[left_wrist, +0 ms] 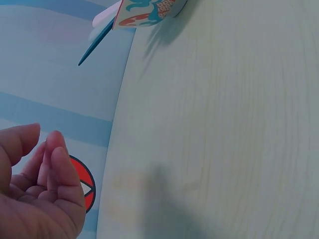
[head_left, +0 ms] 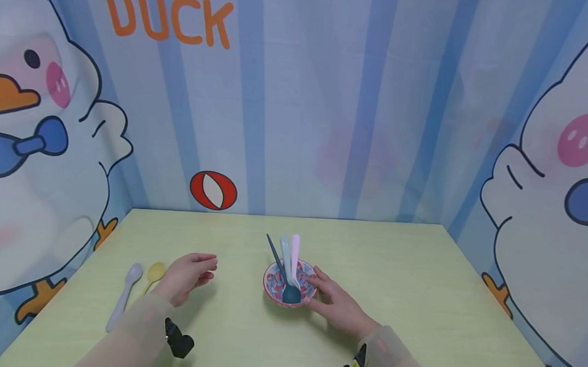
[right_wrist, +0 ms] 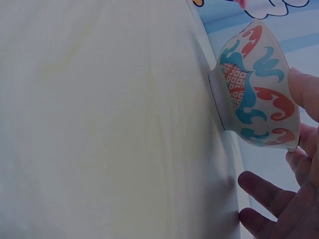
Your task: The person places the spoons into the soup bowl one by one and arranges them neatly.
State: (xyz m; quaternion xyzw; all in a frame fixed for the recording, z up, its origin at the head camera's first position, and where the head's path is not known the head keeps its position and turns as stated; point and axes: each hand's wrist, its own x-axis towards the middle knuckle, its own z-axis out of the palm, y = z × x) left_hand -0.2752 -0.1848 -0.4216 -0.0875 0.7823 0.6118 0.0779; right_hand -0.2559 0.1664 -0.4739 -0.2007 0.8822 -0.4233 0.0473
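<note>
The small patterned bowl [head_left: 271, 292], with red and blue figures on its outside [right_wrist: 249, 84], stands on the table. My right hand [head_left: 340, 308] holds it at its right side, thumb at the near rim and a finger farther round. Inside lean a dark teal spoon [head_left: 291, 294], head down, a light blue handle [head_left: 285, 254] and a pink handle [head_left: 295, 249]; the lower ends of these two are partly hidden. My left hand [head_left: 186, 277] hovers left of the bowl with loosely bent fingers and nothing between them, also seen in the left wrist view.
Left of my left forearm lie a lilac spoon [head_left: 123, 296] and a yellow spoon [head_left: 155, 272], whose handle is partly covered by the arm. The pale wooden table [head_left: 417, 298] ends at a blue striped curtain [head_left: 307, 96] printed with ducks.
</note>
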